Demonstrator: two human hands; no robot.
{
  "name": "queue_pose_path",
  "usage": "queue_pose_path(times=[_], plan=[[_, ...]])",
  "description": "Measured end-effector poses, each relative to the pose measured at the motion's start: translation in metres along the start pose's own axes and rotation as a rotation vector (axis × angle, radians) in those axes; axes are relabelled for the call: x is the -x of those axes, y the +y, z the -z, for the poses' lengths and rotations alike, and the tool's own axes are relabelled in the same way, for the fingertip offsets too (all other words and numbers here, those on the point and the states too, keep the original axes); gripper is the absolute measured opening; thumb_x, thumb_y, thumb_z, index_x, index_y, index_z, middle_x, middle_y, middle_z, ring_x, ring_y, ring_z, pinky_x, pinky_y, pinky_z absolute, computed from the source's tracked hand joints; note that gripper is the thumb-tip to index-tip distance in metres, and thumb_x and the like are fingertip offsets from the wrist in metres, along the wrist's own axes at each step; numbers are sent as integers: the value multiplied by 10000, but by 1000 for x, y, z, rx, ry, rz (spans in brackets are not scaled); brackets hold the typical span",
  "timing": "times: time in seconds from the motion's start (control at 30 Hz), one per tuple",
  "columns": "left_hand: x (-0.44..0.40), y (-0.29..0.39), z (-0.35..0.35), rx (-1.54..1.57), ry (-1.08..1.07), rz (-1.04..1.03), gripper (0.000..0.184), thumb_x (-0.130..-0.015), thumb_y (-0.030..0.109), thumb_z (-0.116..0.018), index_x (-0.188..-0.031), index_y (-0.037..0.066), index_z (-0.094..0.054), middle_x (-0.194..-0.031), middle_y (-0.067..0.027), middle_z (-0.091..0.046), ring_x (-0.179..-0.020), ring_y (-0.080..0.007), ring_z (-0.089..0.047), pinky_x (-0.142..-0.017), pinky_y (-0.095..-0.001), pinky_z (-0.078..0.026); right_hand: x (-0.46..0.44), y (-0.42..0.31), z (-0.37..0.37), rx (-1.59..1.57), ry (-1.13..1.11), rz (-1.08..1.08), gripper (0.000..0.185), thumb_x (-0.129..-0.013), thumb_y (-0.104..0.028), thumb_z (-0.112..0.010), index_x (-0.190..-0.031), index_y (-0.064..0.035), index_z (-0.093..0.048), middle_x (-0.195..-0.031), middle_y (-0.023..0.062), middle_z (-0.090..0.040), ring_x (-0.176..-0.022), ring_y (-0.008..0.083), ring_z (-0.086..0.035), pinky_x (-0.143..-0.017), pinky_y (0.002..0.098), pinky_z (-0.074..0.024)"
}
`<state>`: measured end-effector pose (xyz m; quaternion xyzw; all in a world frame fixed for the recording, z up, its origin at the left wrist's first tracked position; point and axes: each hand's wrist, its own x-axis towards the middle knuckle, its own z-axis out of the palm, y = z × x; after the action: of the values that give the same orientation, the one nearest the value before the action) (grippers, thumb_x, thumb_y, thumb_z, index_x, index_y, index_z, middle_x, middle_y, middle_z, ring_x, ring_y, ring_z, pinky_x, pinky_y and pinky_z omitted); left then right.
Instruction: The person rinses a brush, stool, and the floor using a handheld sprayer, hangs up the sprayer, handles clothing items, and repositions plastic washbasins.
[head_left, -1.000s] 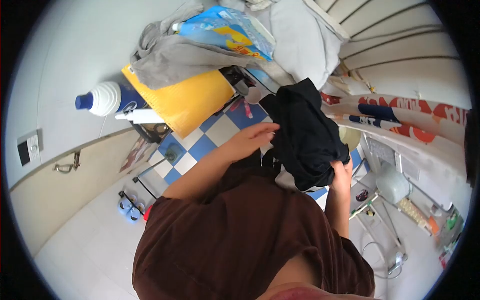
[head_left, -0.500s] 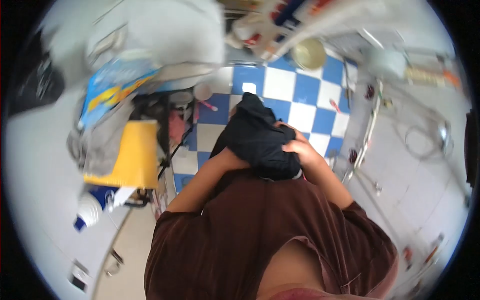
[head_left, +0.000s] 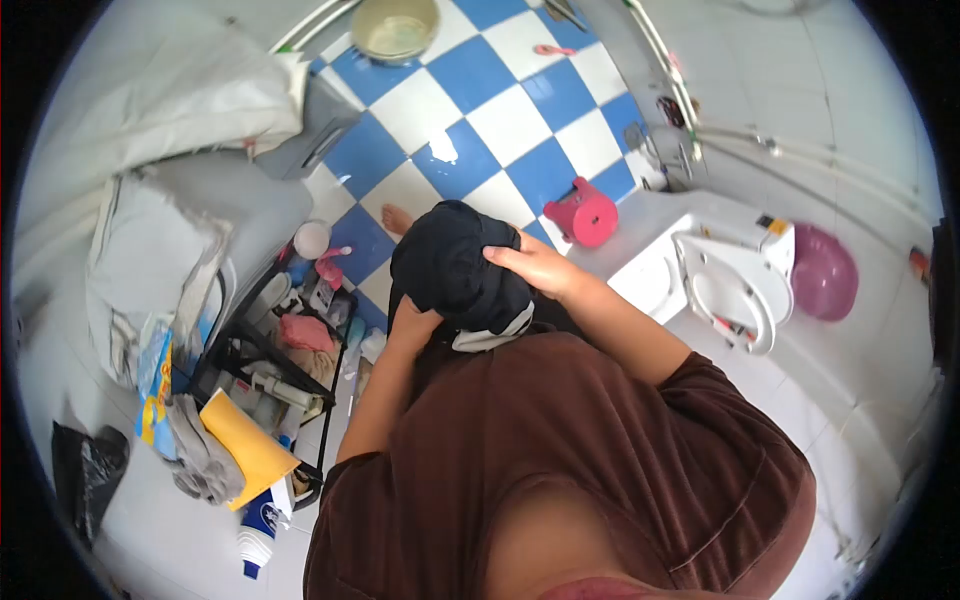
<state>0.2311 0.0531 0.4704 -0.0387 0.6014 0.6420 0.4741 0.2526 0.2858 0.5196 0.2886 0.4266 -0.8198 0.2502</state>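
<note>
A bundled black garment (head_left: 450, 255) is held in front of my body, with a pale grey part (head_left: 495, 332) showing at its lower edge. My left hand (head_left: 412, 325) grips it from the lower left, its fingers mostly hidden by the folds. On the other side my right hand (head_left: 535, 265) is closed on the cloth, thumb on top and the other fingers underneath. Which kind of garment it is cannot be made out from the folds.
To the left a black rack (head_left: 325, 440) holds bottles and cloths, with a yellow packet (head_left: 245, 445) on it. A pink stool (head_left: 585, 215), a toilet (head_left: 715, 290) and a purple basin (head_left: 825, 270) are right. A bucket (head_left: 395, 30) stands on the blue-and-white tiled floor (head_left: 430, 115).
My view has turned to the right, bringing the stool and toilet into sight. The black garment is more tightly bundled now, and both hands still hold it.
</note>
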Motion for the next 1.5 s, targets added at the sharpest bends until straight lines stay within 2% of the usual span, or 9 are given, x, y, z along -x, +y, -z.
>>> queue_pose_path(times=[0.17, 0.3, 0.53, 0.77, 1.07, 1.2, 1.27, 1.4, 1.5], plan=[[-23, 10, -76, -152, -200, 120, 459, -681, 28, -582, -1136, -11, -538, -1086, -70, -600, -1016, -158, -551, -907, -288, -409, 96, 8, 69, -139, 167, -74, 505, -922, -277, -522, -1326, -8, -383, -1284, 86, -478, -1155, 178, -469, -975, 314, -383], [-38, 27, -144, -250, -303, -5, 440, -681, 24, -561, -1119, -13, -535, -1037, -56, -607, -957, -142, -561, -860, -275, -429, 152, 22, 122, -331, 133, -98, 537, -927, -359, -498, -1310, 4, -393, -1300, 111, -476, -1178, 215, -473, -996, 370, -379], [-64, 58, -213, -203, -382, 57, 470, -697, -49, -518, -1166, -7, -507, -1058, -43, -600, -968, -137, -562, -853, -259, -437, 175, 9, 169, -483, 55, 131, 506, -908, -290, -549, -1305, -14, -402, -1263, 99, -502, -1126, 210, -511, -942, 356, -430], [-125, 99, -212, 67, -272, 54, 606, -693, -59, -513, -1285, -4, -390, -1191, -77, -529, -1102, -169, -499, -954, -291, -379, 120, -72, 183, -447, 81, 149, 461, -896, -241, -562, -1279, -20, -431, -1208, 97, -538, -1083, 206, -534, -916, 347, -446], [-246, 211, -195, -25, -174, -197, 667, -696, 47, -574, -1320, -3, -342, -1184, -84, -502, -1109, -175, -480, -975, -307, -356, 23, -198, 199, -603, 184, 193, 398, -848, -167, -540, -1202, 4, -478, -1101, 128, -592, -957, 238, -601, -856, 368, -488], [-302, 281, -176, -116, -240, 80, 564, -699, 46, -564, -1246, 2, -434, -1090, -71, -551, -1022, -153, -515, -925, -290, -387, -46, -220, 220, -720, 135, 129, 342, -851, -207, -551, -1127, -4, -538, -1053, 133, -610, -934, 233, -608, -833, 362, -501], [-329, 300, -169, -43, -220, 40, 491, -702, 25, -544, -1188, -5, -479, -1032, -57, -573, -966, -142, -535, -891, -286, -410, -67, -251, 214, -746, 141, 65, 337, -853, -236, -566, -1095, 0, -557, -1015, 132, -622, -919, 235, -609, -824, 363, -503], [-375, 289, -151, 90, -83, -27, 464, -695, -3, -527, -1156, -12, -489, -1005, -56, -579, -927, -157, -558, -852, -287, -441, -120, -276, 235, -543, 255, 87, 523, -868, -269, -563, -1328, -121, -362, -1207, 130, -517, -1050, 228, -544, -880, 382, -474], [-400, 275, -142, 74, 35, 41, 463, -675, -21, -477, -1136, 1, -513, -990, -48, -589, -880, -156, -571, -816, -289, -453, -135, -307, 241, -519, 183, -48, 581, -874, -355, -576, -1332, -61, -373, -1233, 151, -513, -1065, 226, -540, -903, 378, -450]])
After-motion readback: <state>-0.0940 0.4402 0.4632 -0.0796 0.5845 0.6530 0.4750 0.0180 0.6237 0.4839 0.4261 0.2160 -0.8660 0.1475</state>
